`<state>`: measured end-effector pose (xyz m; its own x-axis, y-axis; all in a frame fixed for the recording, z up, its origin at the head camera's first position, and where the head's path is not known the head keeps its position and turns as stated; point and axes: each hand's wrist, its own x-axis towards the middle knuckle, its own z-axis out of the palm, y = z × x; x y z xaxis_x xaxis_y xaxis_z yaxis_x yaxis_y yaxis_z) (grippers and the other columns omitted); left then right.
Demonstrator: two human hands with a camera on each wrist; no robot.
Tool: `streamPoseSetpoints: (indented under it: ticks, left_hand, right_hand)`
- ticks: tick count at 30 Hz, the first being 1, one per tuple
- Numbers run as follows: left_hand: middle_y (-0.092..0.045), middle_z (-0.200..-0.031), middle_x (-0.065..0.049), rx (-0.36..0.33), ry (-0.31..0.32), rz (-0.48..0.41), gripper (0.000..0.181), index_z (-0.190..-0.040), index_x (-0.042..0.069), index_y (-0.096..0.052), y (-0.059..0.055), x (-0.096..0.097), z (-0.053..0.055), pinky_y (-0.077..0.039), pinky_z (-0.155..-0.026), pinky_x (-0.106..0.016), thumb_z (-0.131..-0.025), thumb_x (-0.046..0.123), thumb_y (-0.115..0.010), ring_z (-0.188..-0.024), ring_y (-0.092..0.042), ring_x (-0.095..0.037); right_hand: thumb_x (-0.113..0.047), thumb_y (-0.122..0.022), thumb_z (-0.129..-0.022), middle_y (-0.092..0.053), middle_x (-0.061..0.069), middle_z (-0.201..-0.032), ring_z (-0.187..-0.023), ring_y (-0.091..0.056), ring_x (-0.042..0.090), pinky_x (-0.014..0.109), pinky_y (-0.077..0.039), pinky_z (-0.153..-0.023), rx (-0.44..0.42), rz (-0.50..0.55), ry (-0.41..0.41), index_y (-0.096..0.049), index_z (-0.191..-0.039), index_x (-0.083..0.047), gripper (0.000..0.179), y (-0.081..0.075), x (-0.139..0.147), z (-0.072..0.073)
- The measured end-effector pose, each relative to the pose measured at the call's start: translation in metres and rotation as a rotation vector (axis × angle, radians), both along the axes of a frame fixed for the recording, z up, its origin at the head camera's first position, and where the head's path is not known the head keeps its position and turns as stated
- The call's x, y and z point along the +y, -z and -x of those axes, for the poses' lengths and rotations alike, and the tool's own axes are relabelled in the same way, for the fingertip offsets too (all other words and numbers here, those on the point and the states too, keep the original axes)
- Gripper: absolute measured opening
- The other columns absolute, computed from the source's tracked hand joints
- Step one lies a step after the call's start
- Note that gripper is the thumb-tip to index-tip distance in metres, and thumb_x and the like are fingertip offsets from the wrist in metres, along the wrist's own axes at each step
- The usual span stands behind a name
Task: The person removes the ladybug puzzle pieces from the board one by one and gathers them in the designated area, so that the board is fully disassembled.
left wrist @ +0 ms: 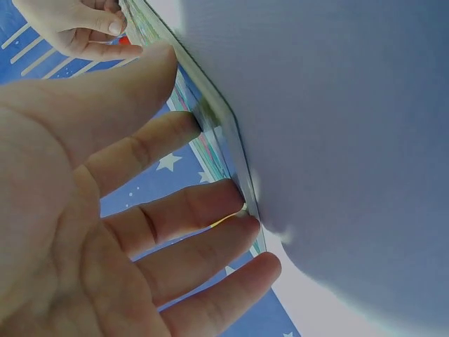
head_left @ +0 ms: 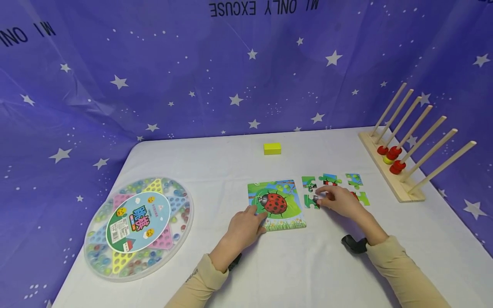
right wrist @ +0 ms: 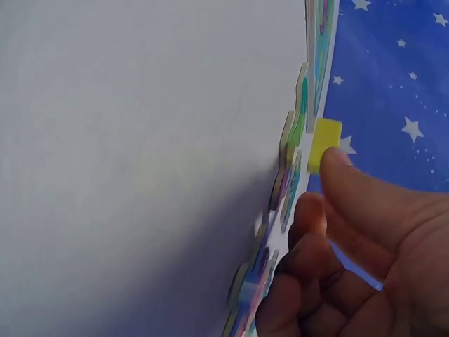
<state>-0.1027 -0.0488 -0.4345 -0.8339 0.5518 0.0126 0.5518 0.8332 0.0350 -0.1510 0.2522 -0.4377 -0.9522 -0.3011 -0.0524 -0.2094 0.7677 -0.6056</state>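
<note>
A square puzzle board (head_left: 285, 216) with a red ladybug on a green leaf lies flat on the white table. My left hand (head_left: 245, 226) rests at its lower left edge, and in the left wrist view the fairly straight fingers (left wrist: 203, 203) touch that edge. To the board's right are several loose jigsaw pieces. My right hand (head_left: 339, 201) is over them, thumb and index fingertip beside a green-and-black piece (head_left: 311, 202). In the right wrist view thumb and index stand apart, with no piece visible between them. The hand partly covers a red-and-green piece (head_left: 362, 198).
A yellow block (head_left: 272, 149) lies behind the board. On the right stands a wooden peg rack (head_left: 400, 188) with tall rods and some red beads (head_left: 398, 167). A round, clear Chinese checkers case (head_left: 185, 231) with marbles lies on the left. A starry purple cloth (head_left: 215, 102) hangs behind.
</note>
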Motion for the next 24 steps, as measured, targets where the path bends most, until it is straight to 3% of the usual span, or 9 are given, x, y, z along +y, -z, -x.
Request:
streamPoseSetpoints:
  ticks: [3,6,10,17,24]
  left_hand:
    - [-0.054,-0.092,-0.005,0.008,0.001,-0.001,0.044,-0.119,0.019,-0.062,0.0,0.0,0.0,-0.047,-0.068,-0.032,-0.08,0.04,-0.066,-0.09,-0.055,-0.018]
    - [-0.054,-0.091,-0.004,0.012,0.002,-0.003,0.045,-0.118,0.018,-0.063,-0.001,0.0,-0.001,-0.047,-0.067,-0.031,-0.079,0.04,-0.066,-0.089,-0.055,-0.018]
    - [-0.054,-0.091,-0.005,0.023,0.006,-0.005,0.048,-0.121,0.018,-0.061,-0.002,0.0,-0.002,-0.048,-0.064,-0.03,-0.078,0.039,-0.067,-0.091,-0.057,-0.02]
    - [-0.054,-0.09,-0.005,0.038,0.028,-0.021,0.047,-0.124,0.028,-0.058,-0.001,0.001,-0.002,-0.046,-0.056,-0.029,-0.078,0.036,-0.069,-0.083,-0.055,-0.019]
    - [-0.051,-0.088,-0.005,0.044,0.015,0.052,0.042,-0.122,0.034,-0.058,0.002,0.003,-0.002,-0.048,-0.059,-0.029,-0.08,0.038,-0.065,-0.098,-0.056,-0.026]
  right_hand:
    - [-0.017,-0.066,-0.083,-0.054,-0.002,-0.068,-0.053,-0.043,0.011,0.025,-0.035,-0.047,-0.018,0.053,-0.058,-0.061,-0.113,-0.004,0.032,0.0,-0.009,-0.003]
    - [-0.02,-0.068,-0.082,-0.055,0.0,-0.079,-0.059,-0.044,0.01,0.024,-0.038,-0.052,-0.028,0.082,-0.171,-0.059,-0.116,-0.003,0.038,0.0,-0.022,-0.008]
    - [-0.028,-0.072,-0.078,-0.049,0.003,-0.09,-0.066,-0.041,0.011,0.025,-0.037,-0.056,-0.017,0.031,-0.277,-0.054,-0.124,-0.002,0.056,0.0,-0.04,-0.014]
    - [-0.025,-0.077,-0.072,-0.045,0.004,-0.091,-0.069,-0.039,0.013,0.026,-0.035,-0.059,-0.037,-0.05,-0.294,-0.051,-0.127,-0.001,0.066,-0.004,-0.057,-0.017]
    - [-0.022,-0.078,-0.071,-0.045,0.004,-0.092,-0.072,-0.039,0.014,0.028,-0.036,-0.061,-0.047,-0.029,-0.296,-0.053,-0.123,-0.006,0.06,-0.003,-0.058,-0.017]
